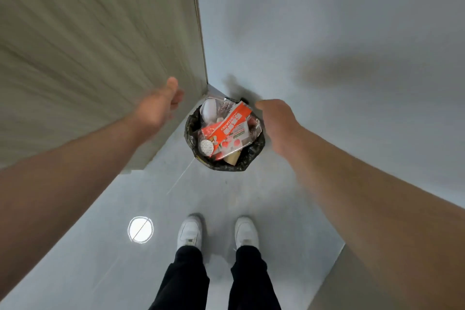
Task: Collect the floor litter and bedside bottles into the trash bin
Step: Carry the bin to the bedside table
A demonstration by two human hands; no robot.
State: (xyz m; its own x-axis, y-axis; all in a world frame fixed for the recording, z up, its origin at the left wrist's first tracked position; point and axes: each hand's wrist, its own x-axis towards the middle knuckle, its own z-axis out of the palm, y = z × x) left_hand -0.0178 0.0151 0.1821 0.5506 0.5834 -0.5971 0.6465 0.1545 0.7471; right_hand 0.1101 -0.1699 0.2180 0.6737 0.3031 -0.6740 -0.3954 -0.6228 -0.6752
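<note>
A round trash bin (254, 156) with a black liner stands on the floor in the corner. Litter fills it: an orange and white wrapper (230, 128), a white cup (210, 109), foil packaging and a round white lid (206, 148). My left hand (161, 103) hovers left of the bin, blurred, fingers loosely curled with nothing visible in it. My right hand (276, 118) hangs over the bin's right rim, seen from the back, fingers bent down and hidden; whether it holds anything does not show.
A beige panel (100, 58) rises on the left and a pale wall (327, 33) on the right, meeting behind the bin. My white shoes (216, 233) stand on glossy grey floor. A ceiling light's reflection (140, 229) shines on the floor at left.
</note>
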